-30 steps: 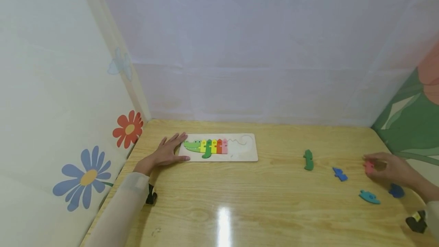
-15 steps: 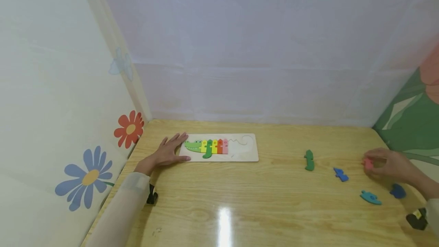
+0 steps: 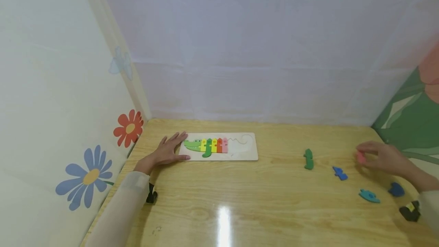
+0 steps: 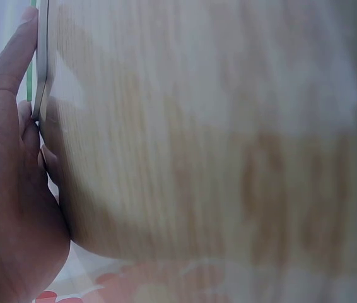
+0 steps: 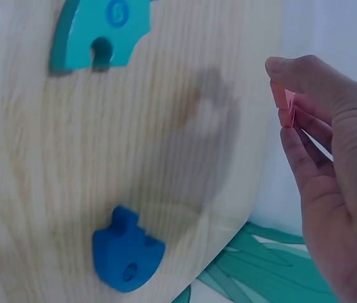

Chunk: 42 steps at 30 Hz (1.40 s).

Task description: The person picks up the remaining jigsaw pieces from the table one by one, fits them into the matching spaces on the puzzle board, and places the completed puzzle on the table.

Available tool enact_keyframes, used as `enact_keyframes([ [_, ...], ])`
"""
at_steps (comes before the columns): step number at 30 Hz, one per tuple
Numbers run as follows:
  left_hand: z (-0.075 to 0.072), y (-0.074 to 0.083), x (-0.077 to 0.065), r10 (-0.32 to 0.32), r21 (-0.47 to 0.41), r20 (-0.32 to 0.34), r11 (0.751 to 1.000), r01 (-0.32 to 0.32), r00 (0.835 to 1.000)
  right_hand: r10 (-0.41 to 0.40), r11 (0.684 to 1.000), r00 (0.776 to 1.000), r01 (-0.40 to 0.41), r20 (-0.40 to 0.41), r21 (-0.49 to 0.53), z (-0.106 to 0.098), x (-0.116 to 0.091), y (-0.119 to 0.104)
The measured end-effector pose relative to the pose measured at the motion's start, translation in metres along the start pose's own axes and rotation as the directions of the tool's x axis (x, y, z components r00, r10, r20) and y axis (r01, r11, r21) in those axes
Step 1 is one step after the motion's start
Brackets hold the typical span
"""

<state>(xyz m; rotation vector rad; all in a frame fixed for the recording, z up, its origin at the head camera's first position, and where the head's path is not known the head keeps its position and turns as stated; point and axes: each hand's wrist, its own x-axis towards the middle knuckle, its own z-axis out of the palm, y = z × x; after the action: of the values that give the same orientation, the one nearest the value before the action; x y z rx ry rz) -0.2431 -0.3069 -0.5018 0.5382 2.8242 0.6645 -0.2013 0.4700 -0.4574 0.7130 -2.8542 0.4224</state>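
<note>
My left hand (image 3: pixel 167 151) rests with spread, straight fingers on the left end of a pale puzzle board (image 3: pixel 245 154). On the board lies a crocodile puzzle (image 3: pixel 207 146): a green head, then yellow, green, yellow, red and pink pieces, with a drawn tail outline to their right. At the table's right side my right hand (image 3: pixel 387 159) pinches a pink puzzle piece (image 3: pixel 361 157) between thumb and fingers. In the right wrist view this pink puzzle piece (image 5: pixel 282 104) is seen edge-on, held above the table, its shadow below.
Loose pieces lie on the wooden table (image 3: pixel 274 209): a green piece (image 3: pixel 308 159), a blue piece (image 3: pixel 340 173), a teal piece (image 3: pixel 369 196) and a dark blue piece (image 3: pixel 396 189). Fabric walls (image 3: pixel 240 48) stand at the back and sides.
My right hand has lifted the pink piece and moved it a little left and away from me. The left hand and the board have stayed in place.
</note>
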Motion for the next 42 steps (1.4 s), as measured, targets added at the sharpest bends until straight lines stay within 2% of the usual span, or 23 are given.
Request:
enact_keyframes([
  [5,0.000,-0.003,0.001,-0.006,0.012,0.005,1.000,0.006,1.000,-0.011,1.000,1.000,0.010,0.010,0.008,-0.002,0.009,-0.012],
  [9,0.000,-0.005,0.002,-0.010,0.016,0.003,1.000,0.010,1.000,-0.067,0.997,0.998,0.067,-0.001,-0.025,-0.001,0.014,-0.017],
  [17,0.001,-0.006,0.003,0.008,0.019,0.000,1.000,-0.008,1.000,-0.121,0.992,0.992,0.119,-0.039,-0.034,0.002,0.021,-0.022],
  [26,0.003,-0.009,0.005,0.017,0.022,-0.006,1.000,-0.017,1.000,-0.253,0.966,0.961,0.244,-0.109,-0.090,0.003,0.033,-0.032],
  [35,0.002,-0.008,0.004,0.025,0.015,-0.008,1.000,-0.025,1.000,-0.254,0.967,0.963,0.250,-0.087,-0.057,0.002,0.041,-0.046],
  [42,0.002,-0.007,0.003,0.029,0.018,-0.006,0.999,-0.029,1.000,-0.302,0.953,0.945,0.298,-0.123,-0.045,0.005,0.049,-0.052],
])
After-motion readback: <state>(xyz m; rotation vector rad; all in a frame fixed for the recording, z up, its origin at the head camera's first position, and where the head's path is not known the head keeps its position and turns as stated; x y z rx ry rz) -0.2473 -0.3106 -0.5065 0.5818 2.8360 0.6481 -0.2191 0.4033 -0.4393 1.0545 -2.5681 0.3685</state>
